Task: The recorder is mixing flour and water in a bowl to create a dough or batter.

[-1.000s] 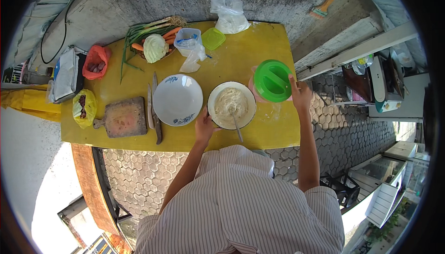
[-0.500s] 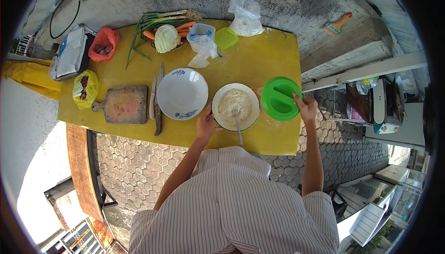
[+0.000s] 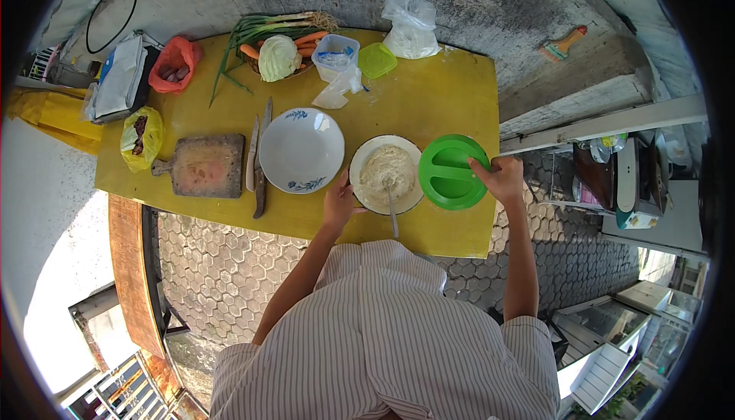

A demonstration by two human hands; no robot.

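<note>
A white bowl (image 3: 360, 190) with a dark rim holds a pale, floury mixture (image 3: 385, 169), and a metal spoon (image 3: 393, 219) leans in it with its handle toward me. My left hand (image 3: 339, 204) grips the bowl's left rim, fingers partly hidden. On the other side, my right hand (image 3: 501, 178) pinches the edge of a round green lid (image 3: 452, 183) with a raised crossbar. The lid's left edge overlaps the bowl's right rim in view; whether they touch I cannot tell. What lies under the lid is hidden. Left of the bowl stands a larger white flowered bowl (image 3: 302, 152).
Two knives (image 3: 261, 179) and a wooden cutting board (image 3: 208, 166) lie at left on the yellow table (image 3: 429, 106). Behind are a cabbage (image 3: 279, 58), carrots, green onions, a plastic tub (image 3: 335, 56), a green lid (image 3: 377, 60) and a clear bag (image 3: 411, 26).
My right hand has shifted the green lid left and slightly toward me, closer to the mixture bowl. My left hand keeps its place on the rim.
</note>
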